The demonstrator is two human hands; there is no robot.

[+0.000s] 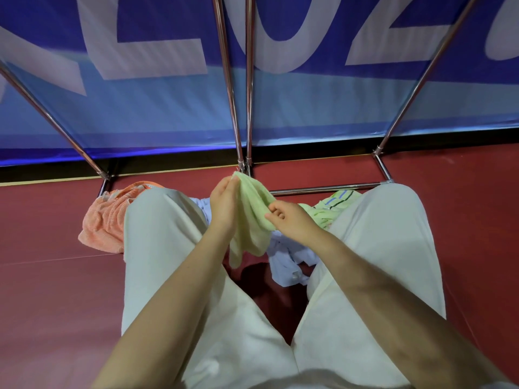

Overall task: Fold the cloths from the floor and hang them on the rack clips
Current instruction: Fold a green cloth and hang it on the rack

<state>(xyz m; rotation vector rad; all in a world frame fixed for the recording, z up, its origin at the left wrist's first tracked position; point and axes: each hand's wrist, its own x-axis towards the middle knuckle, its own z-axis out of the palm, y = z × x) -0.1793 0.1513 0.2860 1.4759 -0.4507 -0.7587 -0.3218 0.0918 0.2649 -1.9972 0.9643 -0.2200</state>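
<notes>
A pale green cloth [251,220] hangs between my knees, held up off the floor. My left hand [224,204] pinches its top corner, and my right hand [289,220] grips its right edge lower down. On the red floor lie an orange cloth [104,217] at the left, a light blue cloth [286,262] under the green one, and a green striped cloth [328,209] at the right. The chrome rack [248,108] stands just ahead; its clips are out of view.
My legs in cream trousers [157,262] spread either side of the pile. The rack's base bar [328,188] runs along the floor behind the cloths. A blue banner [140,108] covers the wall beyond.
</notes>
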